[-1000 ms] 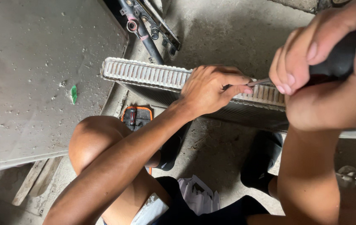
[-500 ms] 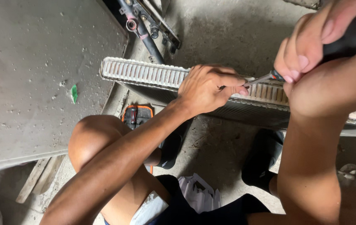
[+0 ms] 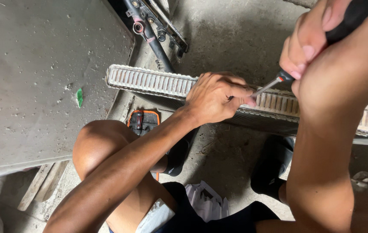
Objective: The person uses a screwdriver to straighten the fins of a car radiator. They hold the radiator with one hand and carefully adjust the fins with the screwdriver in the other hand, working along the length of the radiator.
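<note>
My left hand [image 3: 218,98] rests on top of the long metal radiator [image 3: 149,81], and its fingers are curled down onto the ribbed edge. My fingertips pinch close to the thin metal tip of the screwdriver [image 3: 274,83]. My right hand [image 3: 322,47] is up high, near my face, and it is wrapped tight around the black handle of the screwdriver. The tip points down and to the left, right at the radiator's edge where my left fingers are. The radiator lies on the dirty concrete floor [image 3: 227,30], just past my bare knee [image 3: 93,146]. A big grey board [image 3: 33,77] lies on my left side with a small green scrap [image 3: 79,97] on it. An orange and black tool [image 3: 143,121] sits by my knee.
</note>
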